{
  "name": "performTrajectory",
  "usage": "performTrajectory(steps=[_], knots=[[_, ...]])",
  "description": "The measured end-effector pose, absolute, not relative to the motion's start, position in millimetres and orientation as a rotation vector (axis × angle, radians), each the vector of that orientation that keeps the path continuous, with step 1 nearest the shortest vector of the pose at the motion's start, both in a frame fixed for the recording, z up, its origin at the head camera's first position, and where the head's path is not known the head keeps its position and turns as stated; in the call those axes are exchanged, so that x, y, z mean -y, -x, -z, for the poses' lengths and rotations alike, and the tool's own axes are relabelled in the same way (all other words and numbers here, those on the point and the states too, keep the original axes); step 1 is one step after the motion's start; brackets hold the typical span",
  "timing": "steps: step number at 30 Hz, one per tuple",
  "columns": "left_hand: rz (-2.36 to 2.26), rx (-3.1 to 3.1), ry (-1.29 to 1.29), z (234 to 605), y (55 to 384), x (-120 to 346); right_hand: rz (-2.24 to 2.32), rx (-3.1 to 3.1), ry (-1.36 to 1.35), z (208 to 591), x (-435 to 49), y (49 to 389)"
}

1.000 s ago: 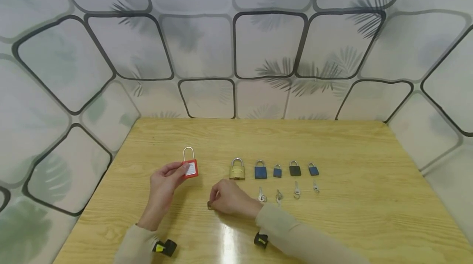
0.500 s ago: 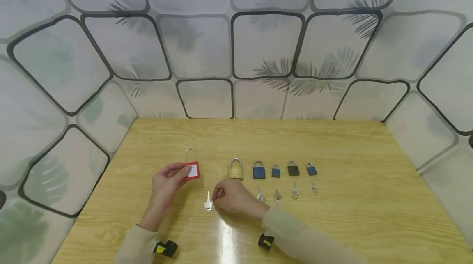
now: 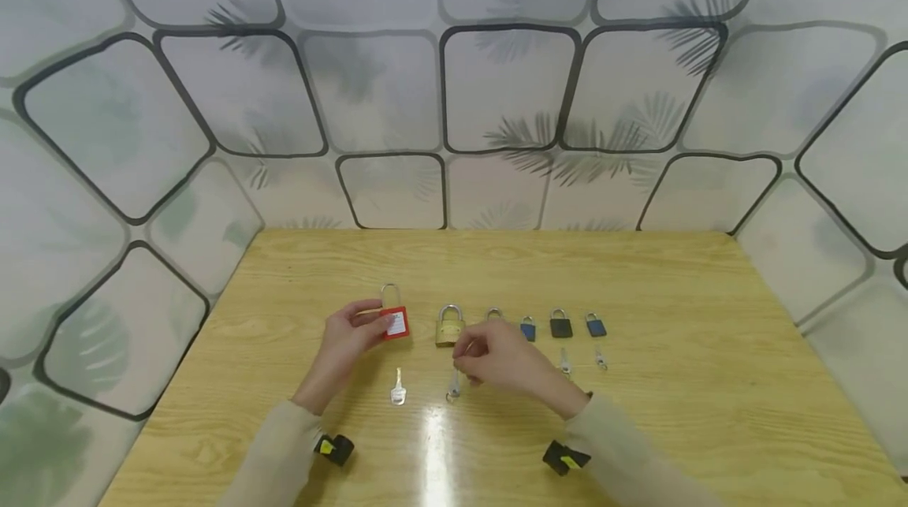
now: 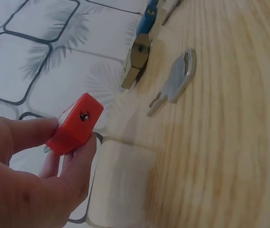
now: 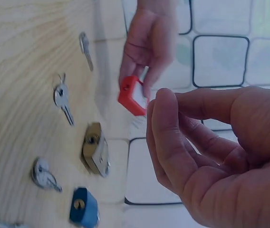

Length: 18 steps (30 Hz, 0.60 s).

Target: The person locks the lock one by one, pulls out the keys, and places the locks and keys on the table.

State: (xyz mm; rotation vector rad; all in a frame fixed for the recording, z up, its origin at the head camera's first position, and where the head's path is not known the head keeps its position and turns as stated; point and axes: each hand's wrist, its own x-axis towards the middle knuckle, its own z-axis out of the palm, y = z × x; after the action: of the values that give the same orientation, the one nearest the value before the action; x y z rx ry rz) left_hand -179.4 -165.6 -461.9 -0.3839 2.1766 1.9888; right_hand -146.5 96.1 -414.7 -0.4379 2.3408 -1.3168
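My left hand [image 3: 347, 341] pinches a red padlock [image 3: 399, 324] with a white label, its shackle pointing up. In the left wrist view the padlock's keyhole end [image 4: 85, 116] faces the camera. A flat silver key [image 3: 399, 389] lies on the table below it. To the right, a second key [image 3: 454, 387] with a ring lies beneath the fingertips of my right hand [image 3: 507, 359]. Those fingers are loosely curled with nothing seen between them, and the right wrist view shows the ringed key [image 5: 62, 99] apart from them. A brass padlock [image 3: 450, 332] stands just beyond.
Right of the brass padlock, a row continues with a small blue padlock [image 3: 528, 329], a black padlock [image 3: 561, 326] and another blue padlock [image 3: 596, 326]; one more blue padlock [image 5: 83, 206] is largely behind my right hand. Keys lie before them on the wooden table [image 3: 674, 412].
My right hand has left the flat silver key and moved right, uncovering first that key, then the ringed one. My left hand has carried the red padlock to the right.
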Motion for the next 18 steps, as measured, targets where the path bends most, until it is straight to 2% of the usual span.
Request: performTrajectory(steps=[18], knots=[[-1.689,-2.352,0.349,473,192,162,1.351,-2.413,0.405,392,-150,135]])
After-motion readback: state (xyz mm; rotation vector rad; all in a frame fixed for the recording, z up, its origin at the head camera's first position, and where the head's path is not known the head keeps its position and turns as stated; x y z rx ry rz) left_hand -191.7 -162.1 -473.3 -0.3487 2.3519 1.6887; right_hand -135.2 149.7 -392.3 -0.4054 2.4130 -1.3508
